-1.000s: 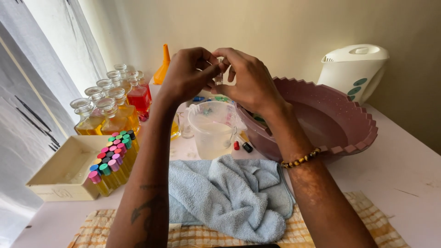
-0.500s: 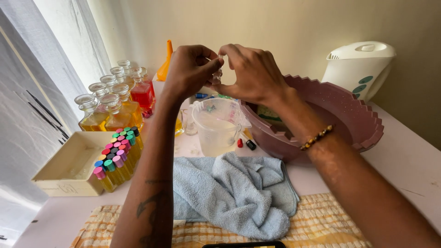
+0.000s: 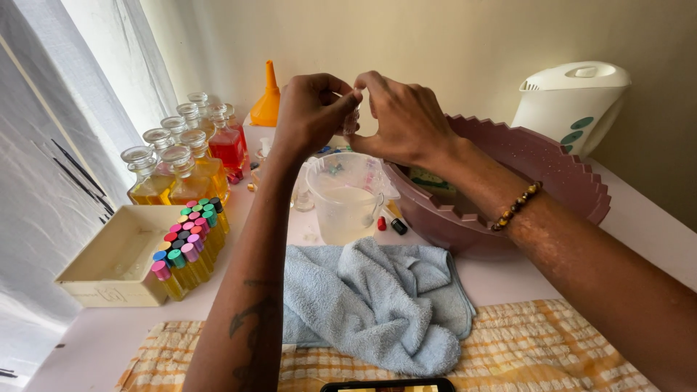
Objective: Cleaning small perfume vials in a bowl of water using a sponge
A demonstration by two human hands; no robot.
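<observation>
Pale counter (image 3: 639,218) carried a blue towel (image 3: 370,305) and capped vials (image 3: 187,243). Above a milky measuring jug (image 3: 347,199), the left hand (image 3: 314,116) and right hand (image 3: 396,120) pinched one small clear item (image 3: 351,120), largely hidden; work on it looked unfinished.

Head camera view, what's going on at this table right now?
A person holds both hands together above a clear plastic jug, the left hand and right hand pinching a small clear thing between the fingertips; what it is cannot be told. Below lie a blue towel and a large pink basin. To the left stand glass bottles of yellow and red liquid and a cluster of small vials with coloured caps.
</observation>
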